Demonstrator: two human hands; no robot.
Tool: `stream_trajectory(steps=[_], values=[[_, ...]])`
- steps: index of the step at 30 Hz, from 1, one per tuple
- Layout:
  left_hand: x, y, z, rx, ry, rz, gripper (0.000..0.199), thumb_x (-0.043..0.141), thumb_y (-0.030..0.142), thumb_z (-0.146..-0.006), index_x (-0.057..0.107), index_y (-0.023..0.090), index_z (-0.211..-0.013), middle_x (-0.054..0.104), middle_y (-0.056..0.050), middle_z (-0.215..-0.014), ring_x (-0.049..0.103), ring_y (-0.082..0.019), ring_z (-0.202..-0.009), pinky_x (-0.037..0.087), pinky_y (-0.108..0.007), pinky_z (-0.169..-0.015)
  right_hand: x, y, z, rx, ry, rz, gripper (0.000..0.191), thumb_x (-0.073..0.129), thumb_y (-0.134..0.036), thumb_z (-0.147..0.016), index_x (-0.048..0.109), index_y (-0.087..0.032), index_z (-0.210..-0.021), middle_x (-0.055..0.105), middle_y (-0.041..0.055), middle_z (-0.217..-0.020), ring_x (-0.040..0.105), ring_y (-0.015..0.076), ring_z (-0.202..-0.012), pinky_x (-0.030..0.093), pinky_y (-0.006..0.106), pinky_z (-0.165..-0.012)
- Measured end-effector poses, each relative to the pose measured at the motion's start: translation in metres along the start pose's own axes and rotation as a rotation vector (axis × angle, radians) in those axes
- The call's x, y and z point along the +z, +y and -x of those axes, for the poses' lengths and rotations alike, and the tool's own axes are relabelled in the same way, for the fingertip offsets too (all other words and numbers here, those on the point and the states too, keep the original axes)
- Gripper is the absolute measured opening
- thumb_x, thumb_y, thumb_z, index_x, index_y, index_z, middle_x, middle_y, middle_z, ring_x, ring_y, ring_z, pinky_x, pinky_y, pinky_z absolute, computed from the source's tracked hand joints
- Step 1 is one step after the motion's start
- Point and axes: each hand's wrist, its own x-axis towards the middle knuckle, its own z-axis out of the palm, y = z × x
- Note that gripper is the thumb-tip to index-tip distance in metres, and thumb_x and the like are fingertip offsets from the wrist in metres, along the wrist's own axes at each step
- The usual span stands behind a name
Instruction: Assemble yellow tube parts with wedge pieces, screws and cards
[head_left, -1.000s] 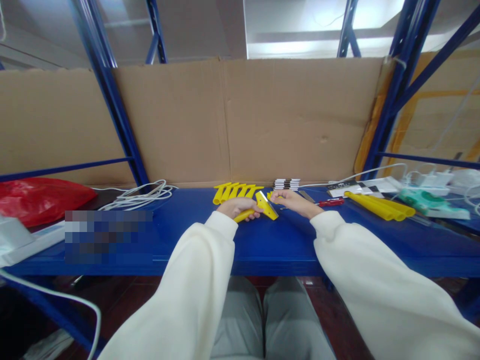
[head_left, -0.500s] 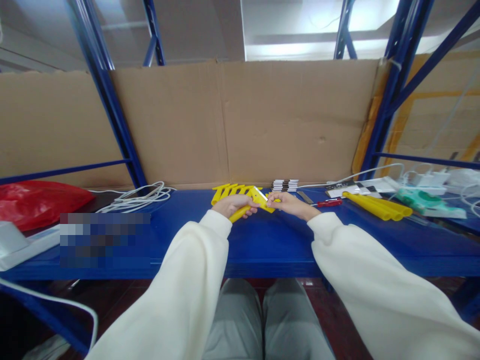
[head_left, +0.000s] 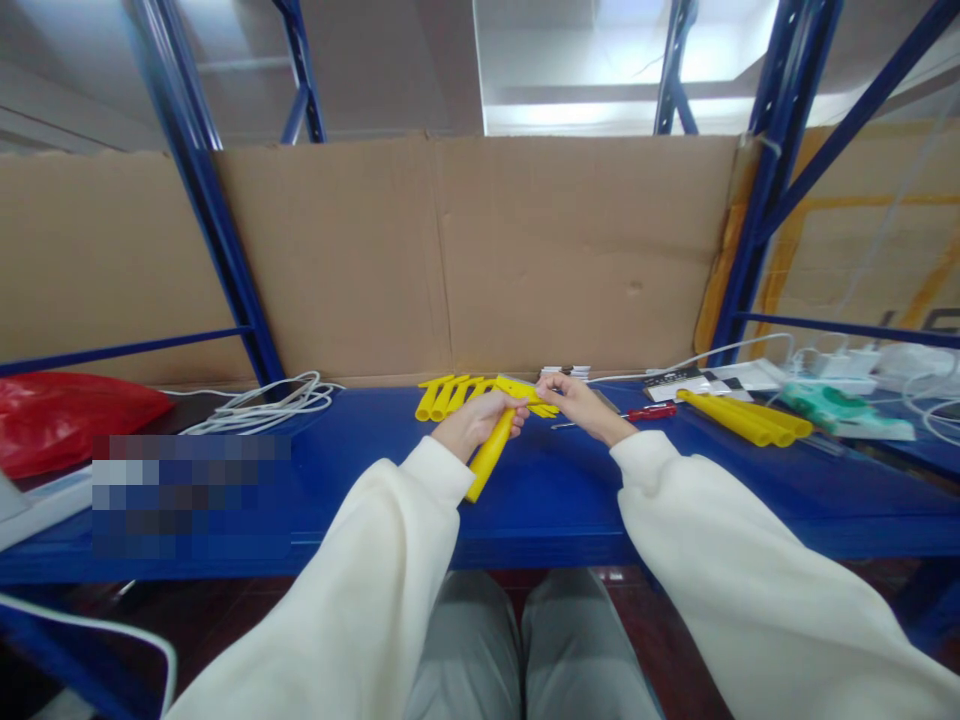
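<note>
A yellow scraper-like tool [head_left: 489,462] is held by my left hand [head_left: 487,418], its thick handle slanting down to the left. My right hand [head_left: 571,398] pinches the far right end of the tool's flat head, where a thin pale edge shows. Behind my left hand, several yellow tools [head_left: 448,398] lie in a row. White and dark packs [head_left: 566,372] are stacked just behind my right hand. A red-handled screwdriver [head_left: 651,412] lies right of my right hand, its shaft pointing left.
Several yellow handles [head_left: 742,420] lie at the right beside a green and white object [head_left: 840,408] and cables. A coiled white cable [head_left: 300,400] and a red bag [head_left: 75,415] are at the left. Cardboard [head_left: 585,250] stands behind the blue shelf [head_left: 360,490].
The tool's handle has swung toward me and shows more of its length below my left hand. Its head now lies flatter between my hands. The camera view has shifted slightly.
</note>
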Motion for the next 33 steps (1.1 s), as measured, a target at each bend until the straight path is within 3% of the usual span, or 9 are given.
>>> stream_trajectory(steps=[9, 23, 33], values=[[0.003, -0.011, -0.012, 0.012, 0.017, 0.215, 0.023, 0.037, 0.003, -0.091, 0.049, 0.016, -0.075, 0.04, 0.005, -0.049, 0.033, -0.005, -0.038, 0.031, -0.015, -0.039, 0.001, 0.01, -0.001, 0.128, -0.018, -0.072, 0.038, 0.074, -0.054, -0.067, 0.055, -0.021, -0.072, 0.057, -0.0016, -0.072, 0.051, 0.0143, -0.071, 0.043, 0.029, -0.07], [-0.002, -0.024, -0.019, 0.034, -0.005, 0.212, 0.016, 0.041, 0.005, -0.09, 0.053, 0.014, -0.083, 0.04, 0.006, -0.05, 0.035, -0.006, -0.037, 0.03, -0.016, -0.038, 0.005, 0.007, 0.004, 0.305, -0.009, -0.165, 0.011, 0.07, -0.021, -0.071, 0.059, -0.02, -0.069, 0.061, -0.0044, -0.068, 0.057, 0.0111, -0.067, 0.048, 0.026, -0.073], [0.0, -0.025, -0.018, 0.022, 0.007, 0.186, 0.016, 0.042, 0.005, -0.09, 0.051, 0.016, -0.082, 0.041, 0.006, -0.051, 0.035, -0.005, -0.038, 0.029, -0.015, -0.039, 0.007, -0.001, 0.009, 0.428, 0.009, -0.271, 0.018, 0.068, -0.009, -0.072, 0.055, -0.021, -0.074, 0.066, -0.0032, -0.066, 0.057, 0.0091, -0.056, 0.047, 0.022, -0.06]])
